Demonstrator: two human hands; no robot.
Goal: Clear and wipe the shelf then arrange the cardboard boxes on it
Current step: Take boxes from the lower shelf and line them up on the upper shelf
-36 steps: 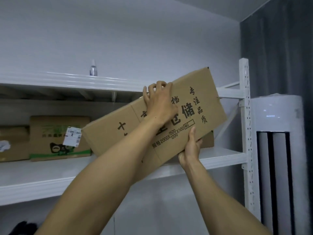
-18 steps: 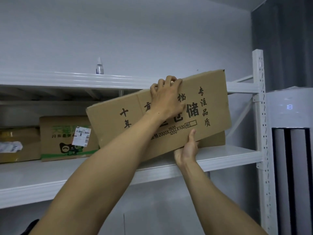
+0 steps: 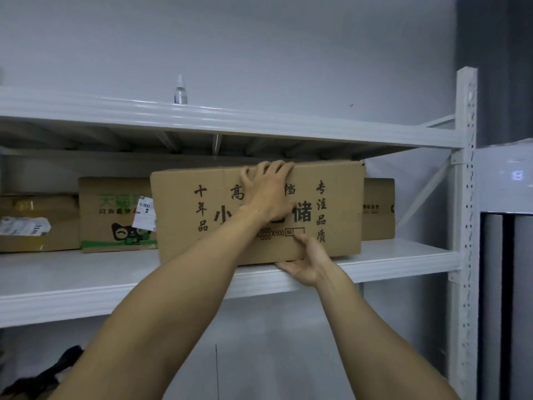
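While I stand at the white metal rack against a pale wall, its middle shelf (image 3: pixel 86 278) runs bare and glossy across my view, with the upper shelf (image 3: pixel 259 122) above it and one perforated upright post (image 3: pixel 465 197) at the right. Beyond the post are a white appliance (image 3: pixel 507 180) with a lit display and a dark curtain (image 3: pixel 496 67).

I count two shelf boards, four cardboard boxes and one small clear bottle (image 3: pixel 180 90) on the upper board. The large printed box (image 3: pixel 331 197) sits level at the front of the middle shelf. My left hand (image 3: pixel 268 194) has its fingers curled over the box's top edge. My right hand (image 3: pixel 308 261) pinches its bottom edge, thumb on the front face.

Behind it, the right box (image 3: pixel 377 209) is mostly covered, and the green-printed box (image 3: pixel 115 215) loses its right edge. The taped box (image 3: pixel 37 223) is cut off at the left. My left hand hides part of the lettering. I cannot tell whether the box's full weight rests on the board. A dark shape (image 3: pixel 43 376) low on the left is unclear.
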